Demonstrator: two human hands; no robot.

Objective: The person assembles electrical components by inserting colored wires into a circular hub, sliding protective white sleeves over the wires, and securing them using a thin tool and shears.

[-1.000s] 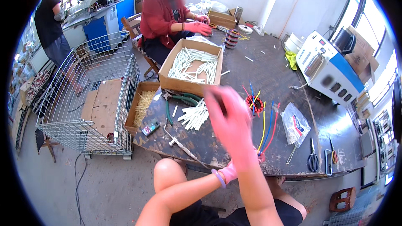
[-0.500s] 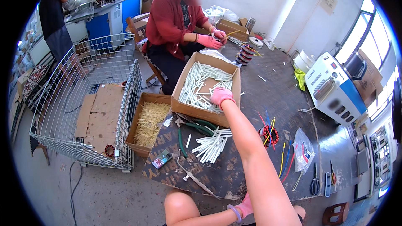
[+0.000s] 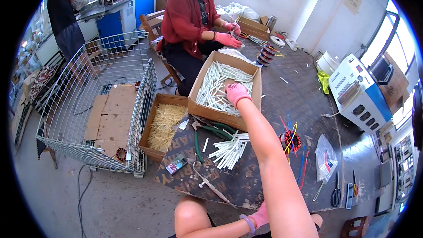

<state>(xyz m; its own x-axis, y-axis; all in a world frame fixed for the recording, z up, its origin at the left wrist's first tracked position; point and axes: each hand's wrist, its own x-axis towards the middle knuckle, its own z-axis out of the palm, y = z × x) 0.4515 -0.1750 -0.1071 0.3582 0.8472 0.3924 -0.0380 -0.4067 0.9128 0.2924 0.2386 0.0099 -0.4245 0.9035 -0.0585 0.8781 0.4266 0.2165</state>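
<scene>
My right hand (image 3: 236, 94), in a pink glove, reaches into a cardboard box (image 3: 217, 117) of thin white tubes (image 3: 214, 81). Its fingers are curled down among the tubes; what they hold, if anything, is hidden. My left hand (image 3: 261, 215), also gloved in pink, is low at the table's near edge, with a pale bracelet at its wrist. The right forearm covers its fingers. A loose pile of white tubes (image 3: 230, 151) lies on the table in front of the box. Right of my forearm is a wound ring-shaped coil (image 3: 291, 141) with coloured wires.
A co-worker (image 3: 187, 22) in pink gloves sits beyond the box, beside stacked coils (image 3: 266, 55). A straw-filled box (image 3: 165, 125) and wire cage (image 3: 94, 105) are at left. A torch (image 3: 213, 187), scissors (image 3: 336, 191), plastic bag (image 3: 326, 158) and white-blue machine (image 3: 359, 92) are around the dark table.
The whole view has shifted, with things appearing slightly farther right. My right hand has moved a little deeper into the box. The co-worker's hands have shifted slightly.
</scene>
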